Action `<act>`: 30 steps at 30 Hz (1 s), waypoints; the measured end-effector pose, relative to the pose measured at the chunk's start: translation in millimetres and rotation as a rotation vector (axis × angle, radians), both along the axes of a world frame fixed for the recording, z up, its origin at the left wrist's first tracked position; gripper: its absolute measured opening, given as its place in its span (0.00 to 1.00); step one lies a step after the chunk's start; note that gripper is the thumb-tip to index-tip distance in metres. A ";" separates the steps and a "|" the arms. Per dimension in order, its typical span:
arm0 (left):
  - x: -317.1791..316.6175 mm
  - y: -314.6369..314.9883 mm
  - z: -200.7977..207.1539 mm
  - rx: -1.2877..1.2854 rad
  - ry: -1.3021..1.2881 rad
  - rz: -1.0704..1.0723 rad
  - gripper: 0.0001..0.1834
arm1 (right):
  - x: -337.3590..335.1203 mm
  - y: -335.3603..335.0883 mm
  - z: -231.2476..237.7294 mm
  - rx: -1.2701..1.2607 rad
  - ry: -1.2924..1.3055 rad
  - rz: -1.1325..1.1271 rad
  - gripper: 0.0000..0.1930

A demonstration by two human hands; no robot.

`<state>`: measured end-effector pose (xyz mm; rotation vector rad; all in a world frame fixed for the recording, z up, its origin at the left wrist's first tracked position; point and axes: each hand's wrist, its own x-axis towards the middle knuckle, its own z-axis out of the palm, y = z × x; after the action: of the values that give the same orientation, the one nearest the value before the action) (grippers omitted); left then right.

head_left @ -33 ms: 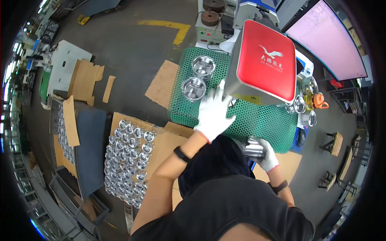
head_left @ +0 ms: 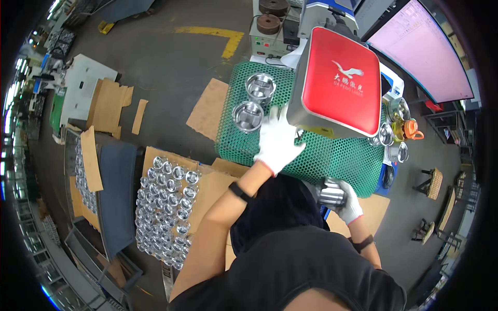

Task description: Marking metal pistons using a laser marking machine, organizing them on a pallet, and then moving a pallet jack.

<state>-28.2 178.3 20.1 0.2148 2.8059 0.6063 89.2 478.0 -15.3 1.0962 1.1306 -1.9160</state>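
My left hand [head_left: 279,139], in a white glove, reaches over a green perforated mat [head_left: 332,160] with its fingers stretched out and nothing held. Just left of its fingertips stands a shiny metal piston [head_left: 248,116]; whether they touch, I cannot tell. A second piston [head_left: 260,87] stands behind that one. My right hand [head_left: 350,203], also gloved, is closed round another piston [head_left: 331,193], tilted on its side at the mat's near edge. Above the mat hangs a machine head with a red top [head_left: 342,78], which hides part of the mat.
Many pistons [head_left: 166,202] stand in rows on cardboard at lower left. More metal parts [head_left: 385,135] and an orange-lidded bottle [head_left: 411,129] are at the mat's right edge. A monitor [head_left: 423,52] is at upper right, a control box [head_left: 267,44] behind the mat.
My left hand has shifted slightly forward, closer to the near standing piston. My right hand keeps its hold on the piston, almost in place.
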 end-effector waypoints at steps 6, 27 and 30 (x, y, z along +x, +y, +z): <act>-50.3 -16.2 -108.3 0.204 0.503 0.010 0.37 | -47.9 4.5 4.1 0.072 0.233 0.105 0.25; 355.5 -176.5 -70.4 1.571 -0.082 1.544 0.21 | -179.5 -186.0 3.1 1.270 1.150 1.228 0.37; 433.1 -175.1 -90.2 1.487 0.038 1.650 0.24 | -168.3 -196.6 23.1 1.329 1.411 1.242 0.38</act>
<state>404.9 3.2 -70.1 -1.8268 1.2263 2.6213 -79.1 281.4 7.8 -0.8623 2.9236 -0.4448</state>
